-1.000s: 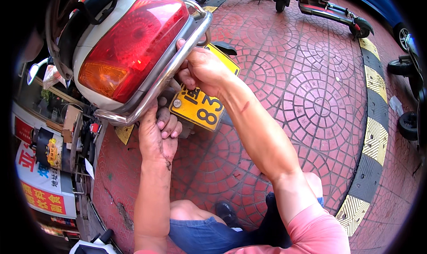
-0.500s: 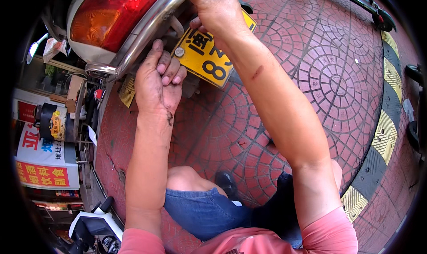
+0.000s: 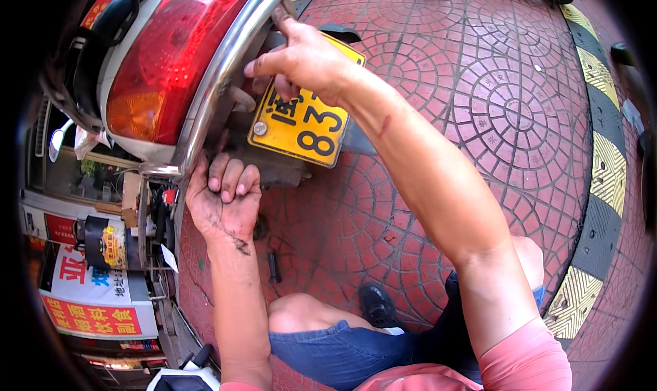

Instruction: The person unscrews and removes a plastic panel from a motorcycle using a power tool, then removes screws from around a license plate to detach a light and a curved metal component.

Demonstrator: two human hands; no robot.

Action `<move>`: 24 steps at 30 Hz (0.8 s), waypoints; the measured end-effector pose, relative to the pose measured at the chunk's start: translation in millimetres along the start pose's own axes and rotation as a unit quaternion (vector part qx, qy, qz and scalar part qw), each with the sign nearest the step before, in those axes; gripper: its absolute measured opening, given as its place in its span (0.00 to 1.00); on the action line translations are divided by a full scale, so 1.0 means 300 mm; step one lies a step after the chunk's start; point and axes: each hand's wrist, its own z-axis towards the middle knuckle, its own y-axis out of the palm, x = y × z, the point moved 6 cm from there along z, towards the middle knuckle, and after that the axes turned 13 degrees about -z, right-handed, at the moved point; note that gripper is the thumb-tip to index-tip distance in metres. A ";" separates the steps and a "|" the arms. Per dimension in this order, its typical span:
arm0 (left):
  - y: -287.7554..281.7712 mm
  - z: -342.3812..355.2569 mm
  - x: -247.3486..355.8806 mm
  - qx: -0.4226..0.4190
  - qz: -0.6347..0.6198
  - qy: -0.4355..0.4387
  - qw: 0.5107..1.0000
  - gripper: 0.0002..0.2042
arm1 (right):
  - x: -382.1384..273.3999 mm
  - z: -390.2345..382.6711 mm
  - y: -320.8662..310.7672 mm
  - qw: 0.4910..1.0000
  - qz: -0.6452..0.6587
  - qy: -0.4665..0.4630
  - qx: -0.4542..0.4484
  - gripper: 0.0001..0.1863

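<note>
My left hand [image 3: 229, 196], smudged with dark grime, is under the lower end of the chrome bumper bar [image 3: 220, 76] of a scooter. Its fingers are curled toward the palm; whatever they hold is hidden. My right hand [image 3: 301, 59] reaches over the top of the yellow licence plate [image 3: 301, 121], thumb and index finger spread apart near the bar's underside, the other fingers bent. Nothing shows between them. A round bolt head [image 3: 260, 128] sits at the plate's left corner. Above the bar is the red and orange tail light [image 3: 174, 56].
A short dark rod-like object [image 3: 274, 268] lies on the red paving [image 3: 438, 35] near my left forearm. A yellow and black kerb strip [image 3: 599, 165] curves along the right. Shop signs [image 3: 96, 316] and clutter stand at the left, with a white scooter part [image 3: 183, 379] below them.
My left hand has moved down, away from the plate. My right hand has shifted left and its thumb and index finger have spread. The view has shifted, bringing the dark rod into sight.
</note>
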 end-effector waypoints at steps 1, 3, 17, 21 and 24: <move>-0.001 0.007 -0.006 0.015 0.005 0.011 1.000 0.16 | 0.001 0.002 -0.001 1.000 -0.008 0.003 0.009 0.49; 0.005 0.017 -0.022 0.022 0.026 0.028 0.999 0.17 | -0.021 -0.003 -0.013 1.000 -0.001 -0.006 0.003 0.57; 0.058 0.054 -0.126 0.025 0.241 0.078 0.967 0.23 | 0.151 -0.012 -0.120 0.938 0.273 0.035 0.209 0.33; 0.054 0.086 -0.126 0.032 0.278 0.078 0.957 0.26 | 0.109 0.040 -0.124 0.938 0.329 0.025 0.111 0.46; 0.040 0.083 -0.102 0.060 0.298 0.092 0.948 0.26 | 0.114 0.050 -0.106 0.935 0.352 0.013 0.022 0.52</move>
